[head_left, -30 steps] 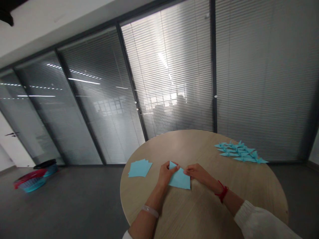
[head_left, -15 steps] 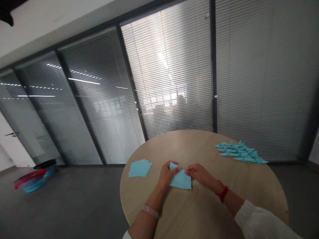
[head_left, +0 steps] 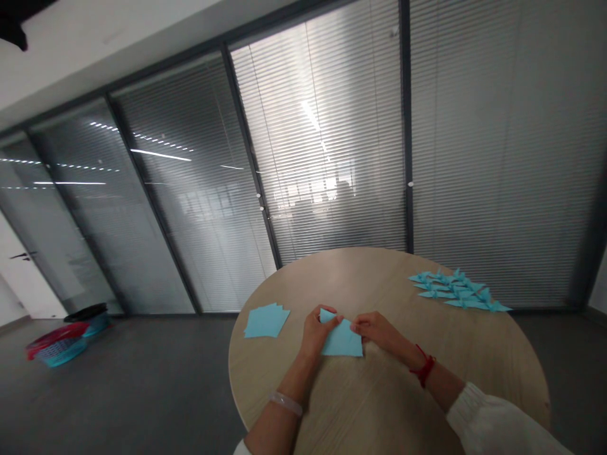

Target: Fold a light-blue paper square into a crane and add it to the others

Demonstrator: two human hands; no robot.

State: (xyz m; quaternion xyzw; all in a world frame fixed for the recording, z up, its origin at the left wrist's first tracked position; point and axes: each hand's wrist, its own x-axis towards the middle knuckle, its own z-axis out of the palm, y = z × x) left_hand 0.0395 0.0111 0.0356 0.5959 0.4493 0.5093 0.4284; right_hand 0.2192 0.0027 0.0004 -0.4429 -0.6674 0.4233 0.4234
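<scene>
A sheet of light blue paper (head_left: pixel 342 341) is held between my two hands, above the near middle of the round wooden table. My left hand (head_left: pixel 317 330) grips its left side, thumb on the front and fingers behind. At the upper right edge, my right hand (head_left: pixel 372 327) pinches the paper between thumb and fingertips. The top edge dips between the hands, so the sheet looks bent or partly folded there; the exact fold cannot be made out. Left of my hands lies a loose stack of blue paper sheets (head_left: pixel 266 320).
Several folded blue paper cranes (head_left: pixel 458 291) stand in rows at the table's (head_left: pixel 351 272) right back edge. Glass panels with blinds (head_left: pixel 332 126) rise behind it. On the floor at left are a red-and-blue basket (head_left: pixel 59 346) and a black-rimmed blue one (head_left: pixel 95 321).
The paper has shifted slightly up and left, and its lower edge now looks more level. Both hands keep their grip with only small finger movement.
</scene>
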